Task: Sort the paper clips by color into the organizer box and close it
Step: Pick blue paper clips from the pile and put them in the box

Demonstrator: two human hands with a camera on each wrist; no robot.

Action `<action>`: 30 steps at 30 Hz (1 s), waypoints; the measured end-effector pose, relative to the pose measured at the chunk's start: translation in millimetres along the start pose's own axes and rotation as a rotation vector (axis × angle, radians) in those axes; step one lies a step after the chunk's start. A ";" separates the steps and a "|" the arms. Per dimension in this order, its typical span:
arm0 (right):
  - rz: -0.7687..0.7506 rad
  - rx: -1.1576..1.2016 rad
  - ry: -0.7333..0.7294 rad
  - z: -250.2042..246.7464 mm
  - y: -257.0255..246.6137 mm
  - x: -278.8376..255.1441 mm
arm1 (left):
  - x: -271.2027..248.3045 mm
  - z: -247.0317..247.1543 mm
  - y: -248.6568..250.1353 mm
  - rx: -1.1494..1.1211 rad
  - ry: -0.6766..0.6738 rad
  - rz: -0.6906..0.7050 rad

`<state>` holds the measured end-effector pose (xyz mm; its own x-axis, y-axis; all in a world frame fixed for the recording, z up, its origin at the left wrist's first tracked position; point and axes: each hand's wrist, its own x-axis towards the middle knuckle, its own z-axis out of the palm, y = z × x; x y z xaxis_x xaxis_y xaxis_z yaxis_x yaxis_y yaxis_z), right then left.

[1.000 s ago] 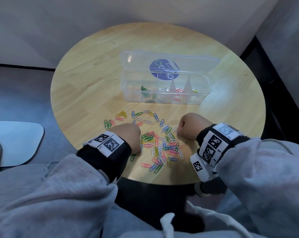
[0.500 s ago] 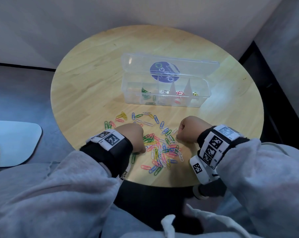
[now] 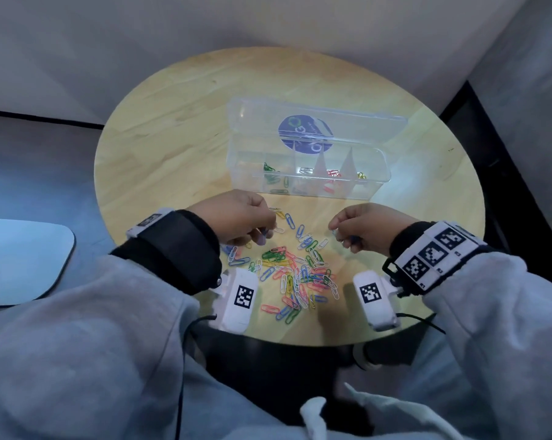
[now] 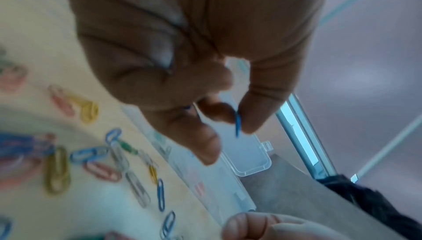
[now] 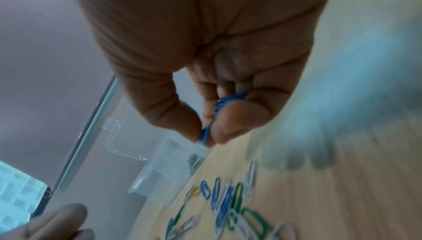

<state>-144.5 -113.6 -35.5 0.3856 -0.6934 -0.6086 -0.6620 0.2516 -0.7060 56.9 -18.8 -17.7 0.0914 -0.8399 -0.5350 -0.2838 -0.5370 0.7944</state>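
A heap of coloured paper clips [image 3: 295, 274] lies on the round wooden table [image 3: 160, 144] near its front edge. Behind it stands the clear organizer box [image 3: 306, 176], lid open and leaning back, with a few green, red and yellow clips in its compartments. My left hand [image 3: 258, 230] is lifted over the left side of the heap and pinches a blue paper clip [image 4: 237, 125] between thumb and finger. My right hand [image 3: 341, 231] hovers at the right of the heap, pinching blue paper clips [image 5: 205, 135], with more curled in its palm [image 5: 230, 98].
The box lid [image 3: 315, 125] carries a round blue sticker. The table's front edge lies just under my wrists. A pale seat [image 3: 20, 255] stands on the floor at the left, and a wall runs behind the table.
Both hands have risen off the heap and moved forward toward the box, each now pinching blue clips.
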 end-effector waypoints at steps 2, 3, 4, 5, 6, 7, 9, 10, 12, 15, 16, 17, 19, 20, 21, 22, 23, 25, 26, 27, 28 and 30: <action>0.011 0.132 -0.052 5.5 1.2 -1.4 | -0.6 2.5 0.5 -0.140 -0.016 -0.030; 0.015 0.161 -0.065 7.3 1.4 -1.7 | -1.3 2.9 1.0 -0.196 -0.014 -0.041; 0.022 0.180 -0.069 8.8 1.1 -2.5 | -1.4 2.3 1.2 -0.251 -0.002 -0.049; 0.034 0.197 -0.068 9.3 0.7 -2.8 | -2.0 1.1 1.8 -0.305 0.016 -0.056; 0.047 0.220 -0.065 9.9 0.3 -2.9 | -1.4 -0.5 1.6 -0.356 0.037 -0.065; 0.059 0.249 -0.059 9.6 0.3 -2.8 | -1.4 -1.9 1.6 -0.403 0.057 -0.076; 0.075 0.314 -0.041 9.7 0.7 -2.9 | -1.0 -3.6 1.3 -0.473 0.081 -0.090; 0.081 0.341 -0.034 10.1 0.8 -2.9 | -0.1 -3.8 0.8 -0.484 0.087 -0.091; 0.085 0.342 -0.036 12.2 -0.5 -2.8 | 0.9 -4.2 0.4 -0.478 0.097 -0.085; 0.026 0.069 -0.027 16.3 -3.2 -1.4 | 2.6 -5.0 1.5 -0.400 0.094 -0.093; -0.012 -0.105 -0.016 17.3 -4.6 -1.4 | 3.2 -4.8 0.8 -0.278 0.096 -0.085; -0.046 -0.280 -0.008 18.0 -6.3 -1.6 | 2.9 -3.9 0.1 -0.093 0.096 -0.069; -0.110 -0.540 0.013 20.4 -9.3 -1.5 | 2.1 -0.8 -4.4 0.324 0.100 -0.019; -0.135 -0.623 0.029 21.8 -10.2 -1.0 | 1.3 1.8 -6.1 0.483 0.089 0.000; -0.151 -0.680 0.050 23.1 -11.1 -0.2 | -0.1 4.7 -7.2 0.590 0.066 0.006; -0.160 -0.709 0.070 24.2 -11.1 1.2 | -0.4 8.0 -8.6 0.659 0.038 0.005; -0.169 -0.720 0.085 24.9 -11.0 2.5 | -1.0 11.2 -8.5 0.710 0.014 -0.001; -0.185 -0.731 0.096 26.5 -10.6 4.8 | -0.6 15.7 -8.3 0.778 -0.011 -0.004; -0.195 -0.738 0.095 27.3 -10.7 5.8 | 0.5 17.1 -8.1 0.805 -0.017 0.001; -0.206 -0.750 0.093 28.1 -10.7 6.3 | 1.2 18.8 -7.2 0.831 -0.019 0.008; -0.215 -0.764 0.090 29.2 -10.6 7.0 | 2.3 20.5 -7.1 0.858 -0.019 0.011; -0.209 -0.789 0.078 31.6 -9.4 8.8 | 4.6 25.3 -8.7 0.906 -0.019 0.003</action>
<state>-114.6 -100.7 -45.7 0.5251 -0.7252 -0.4453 -0.8497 -0.4175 -0.3220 35.6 -15.9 -34.4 0.0755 -0.8353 -0.5446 -0.9271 -0.2599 0.2701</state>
